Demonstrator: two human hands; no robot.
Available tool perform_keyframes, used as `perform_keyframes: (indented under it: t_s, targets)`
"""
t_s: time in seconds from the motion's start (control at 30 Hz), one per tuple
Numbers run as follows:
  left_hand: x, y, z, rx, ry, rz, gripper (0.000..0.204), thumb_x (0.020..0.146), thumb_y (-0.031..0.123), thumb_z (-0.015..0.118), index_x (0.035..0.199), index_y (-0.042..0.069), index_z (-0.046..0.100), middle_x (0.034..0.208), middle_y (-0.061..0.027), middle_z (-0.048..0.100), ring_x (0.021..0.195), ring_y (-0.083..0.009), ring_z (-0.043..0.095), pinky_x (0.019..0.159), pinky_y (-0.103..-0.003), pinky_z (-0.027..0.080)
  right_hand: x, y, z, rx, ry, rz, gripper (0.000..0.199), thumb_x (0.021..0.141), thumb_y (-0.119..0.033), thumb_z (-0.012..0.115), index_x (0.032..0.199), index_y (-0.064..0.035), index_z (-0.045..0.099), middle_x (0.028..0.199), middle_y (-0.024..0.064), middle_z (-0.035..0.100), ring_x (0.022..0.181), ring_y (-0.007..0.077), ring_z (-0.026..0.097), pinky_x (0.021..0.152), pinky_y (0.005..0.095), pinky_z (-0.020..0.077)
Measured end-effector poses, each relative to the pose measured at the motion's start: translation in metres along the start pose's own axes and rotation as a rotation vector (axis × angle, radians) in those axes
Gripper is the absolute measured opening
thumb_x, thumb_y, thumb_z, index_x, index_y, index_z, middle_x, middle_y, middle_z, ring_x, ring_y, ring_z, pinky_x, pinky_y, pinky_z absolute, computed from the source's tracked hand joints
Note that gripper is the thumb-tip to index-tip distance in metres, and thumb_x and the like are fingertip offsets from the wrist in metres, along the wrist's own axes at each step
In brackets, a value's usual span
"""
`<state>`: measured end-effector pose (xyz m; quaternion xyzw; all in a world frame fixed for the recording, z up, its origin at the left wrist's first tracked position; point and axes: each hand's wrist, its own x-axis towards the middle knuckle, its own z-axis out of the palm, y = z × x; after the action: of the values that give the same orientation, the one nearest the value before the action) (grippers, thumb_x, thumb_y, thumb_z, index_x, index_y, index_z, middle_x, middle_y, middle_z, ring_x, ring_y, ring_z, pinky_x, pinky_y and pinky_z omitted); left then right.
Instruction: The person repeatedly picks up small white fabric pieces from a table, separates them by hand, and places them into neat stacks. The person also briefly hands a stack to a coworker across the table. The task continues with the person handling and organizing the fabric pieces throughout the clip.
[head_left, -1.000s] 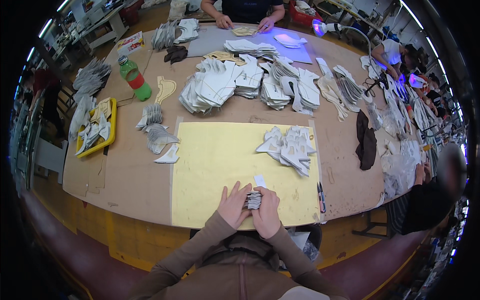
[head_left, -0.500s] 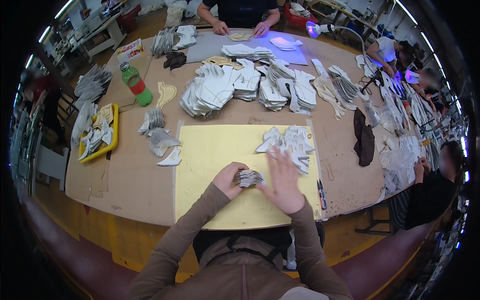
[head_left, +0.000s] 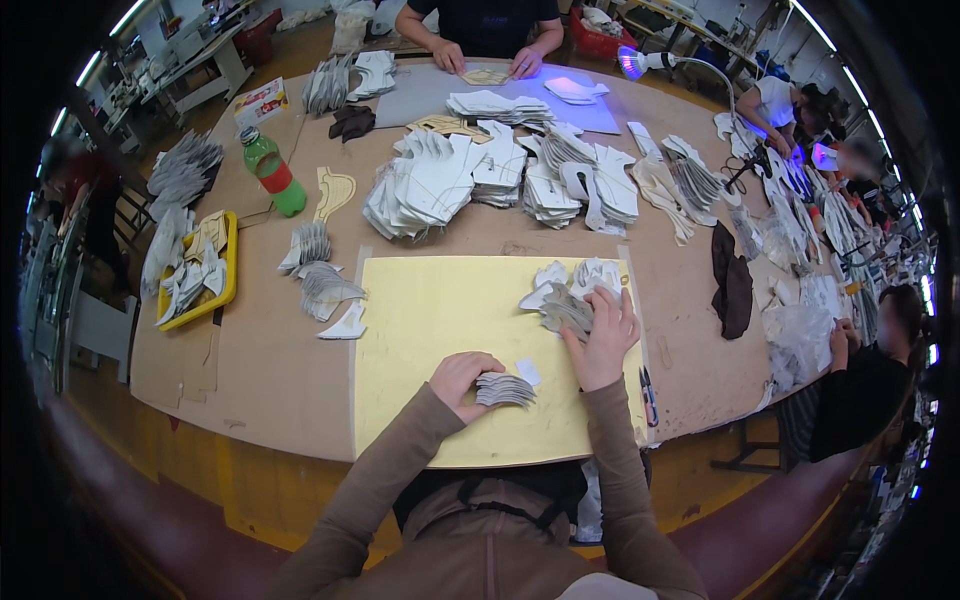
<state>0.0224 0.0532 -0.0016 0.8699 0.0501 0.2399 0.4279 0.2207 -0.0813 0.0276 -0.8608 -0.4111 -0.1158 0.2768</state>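
L hand (head_left: 460, 383) is grasping a stack (head_left: 505, 391) by its left end: thumb on the near side, fingers bent round the far side. Stack sits on the near part of the yellow sheet (head_left: 430, 320), right of ctr. It's small, made of thin grey layers w/ pale edges, slightly fanned & curved, (too fine to count from here). White card (head_left: 528, 372) lies just past its far side.

R hand (head_left: 603, 350) is at a grey bunch (head_left: 567, 313) nr the sheet's far R corner, thumb & fingers spread round it, touching; can't tell if they actually grip. Bunch has overlapping layers w/ uneven edges, greyer than the white pcs (head_left: 600, 271) behind it, which are curvy-cut & heaped.

Pens (head_left: 648, 395) lie by the sheet's R edge; a white curved pc (head_left: 343, 322) is at its L edge. Big white stacks (head_left: 420, 185) stand beyond. Green bottle (head_left: 273, 172) & yellow tray (head_left: 232, 265) are farther L.
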Motion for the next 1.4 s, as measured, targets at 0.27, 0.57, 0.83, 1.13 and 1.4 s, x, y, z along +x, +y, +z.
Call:
perform_keyframes:
  t_s: [0.27, 0.57, 0.83, 1.13, 1.4]
  targets:
    - [-0.006, -0.009, 0.004, -0.050, -0.014, -0.004, 0.043, 0.067, 0.018, 0.077, 0.104, 0.009, 0.058, 0.111, -0.0095, 0.059, 0.102, -0.0294, 0.057, 0.090, -0.040, 0.042, -0.010, -0.008, -0.007, 0.137, 0.010, -0.093, 0.044, 0.070, -0.010, 0.071, 0.111, -0.0116, 0.057, 0.107, 0.0032, 0.058, 0.106, 0.0171, 0.054, 0.103, 0.0491, 0.0168]
    - [-0.013, -0.019, 0.022, -0.319, 0.121, -0.123, 0.093, 0.057, 0.012, 0.089, 0.129, 0.005, 0.030, 0.125, -0.0192, 0.046, 0.110, -0.0288, 0.055, 0.094, -0.038, 0.047, -0.035, -0.057, -0.001, 0.484, -0.305, -0.185, 0.038, 0.082, -0.017, 0.066, 0.117, -0.0105, 0.055, 0.114, 0.0047, 0.060, 0.110, 0.0177, 0.054, 0.102, 0.0458, 0.0169]
    - [-0.001, -0.005, 0.007, 0.141, 0.062, 0.022, 0.095, 0.057, 0.018, 0.086, 0.133, 0.004, 0.032, 0.130, -0.0198, 0.044, 0.124, -0.0361, 0.043, 0.105, -0.043, 0.036, -0.049, -0.055, 0.002, 0.320, -0.389, -0.220, 0.076, 0.081, -0.035, 0.068, 0.141, -0.0083, 0.030, 0.133, 0.0130, 0.045, 0.127, 0.0265, 0.040, 0.107, 0.0553, 0.0053]
    - [-0.010, -0.019, 0.014, -0.218, 0.053, -0.016, 0.088, 0.057, 0.016, 0.084, 0.130, 0.003, 0.036, 0.131, -0.0208, 0.044, 0.122, -0.0361, 0.045, 0.103, -0.043, 0.038, -0.060, -0.065, 0.016, 0.340, -0.241, -0.306, 0.098, 0.072, -0.050, 0.071, 0.144, -0.0066, 0.020, 0.145, 0.0200, 0.026, 0.131, 0.0308, 0.034, 0.104, 0.0643, 0.0016]
    - [-0.001, -0.005, 0.009, 0.020, 0.160, 0.136, 0.083, 0.063, 0.012, 0.082, 0.131, 0.004, 0.035, 0.116, -0.0170, 0.051, 0.103, -0.0310, 0.057, 0.093, -0.037, 0.046, -0.051, -0.066, 0.000, 0.494, -0.320, -0.146, 0.039, 0.088, -0.015, 0.055, 0.126, -0.0080, 0.051, 0.120, 0.0101, 0.056, 0.113, 0.0230, 0.052, 0.109, 0.0518, 0.0103]
